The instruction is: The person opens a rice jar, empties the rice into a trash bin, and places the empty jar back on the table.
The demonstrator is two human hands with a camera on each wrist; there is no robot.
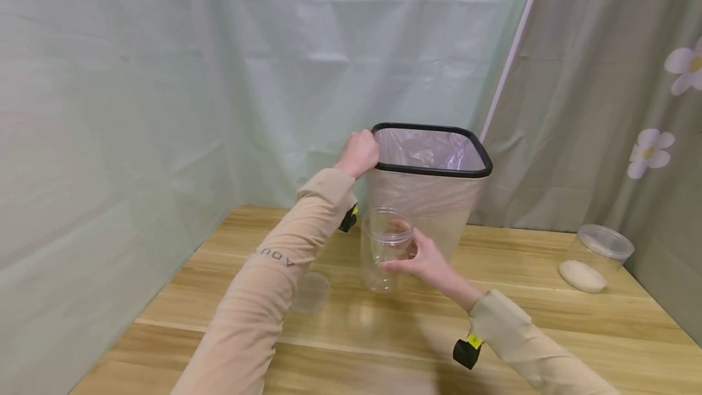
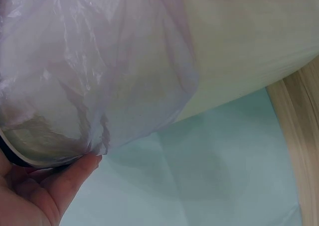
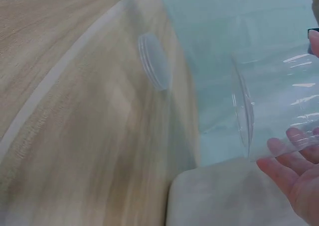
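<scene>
A bin (image 1: 450, 224) with a black rim and a translucent bag folded over it stands on the table. My left hand (image 1: 359, 152) grips the near-left corner of its rim; in the left wrist view the thumb (image 2: 75, 183) lies against the bag (image 2: 129, 86) just under the edge. In front of the bin is a clear plastic jar (image 1: 378, 270), lidless and see-through. My right hand (image 1: 425, 255) holds this jar from the right, thumb and fingers curled round its side. Whether the jar's base touches the table, I cannot tell.
A round translucent lid (image 1: 311, 292) lies on the wooden table (image 1: 351, 352), left of the jar. A lidded clear jar (image 1: 603, 255) with white contents at its bottom stands at the table's right edge. Curtains (image 1: 340, 66) hang behind and at the sides.
</scene>
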